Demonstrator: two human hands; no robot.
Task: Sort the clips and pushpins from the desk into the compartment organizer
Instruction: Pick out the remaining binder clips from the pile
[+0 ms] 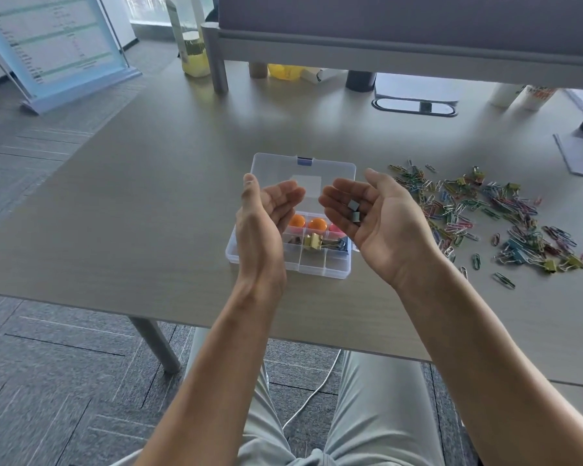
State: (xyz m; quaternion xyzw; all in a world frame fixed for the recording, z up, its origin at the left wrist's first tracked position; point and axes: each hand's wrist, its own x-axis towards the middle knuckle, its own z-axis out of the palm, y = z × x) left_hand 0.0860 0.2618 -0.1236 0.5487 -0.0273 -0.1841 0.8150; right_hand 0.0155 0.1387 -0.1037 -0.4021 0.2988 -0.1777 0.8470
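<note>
A clear compartment organizer [330, 269] lies open on the desk, its lid [330, 169] folded back. Orange and pink pushpins [317, 224] fill its back row, and gold and dark binder clips [320, 244] sit in the middle row. My right hand [377, 223] hovers palm-up above the organizer's right side, with two small grey binder clips [354, 210] resting on its relaxed fingers. My left hand [266, 213] hovers over the organizer's left side, palm facing right, fingers loosely curved and empty. A heap of coloured paper clips and binder clips [492, 213] spreads over the desk to the right.
A grey partition [401, 45] crosses the back of the desk, with bottles, cups and papers under it. A cable slot [414, 107] sits behind the organizer. A sign stand [58, 52] is on the floor at far left. The desk edge [148, 314] runs in front of my lap.
</note>
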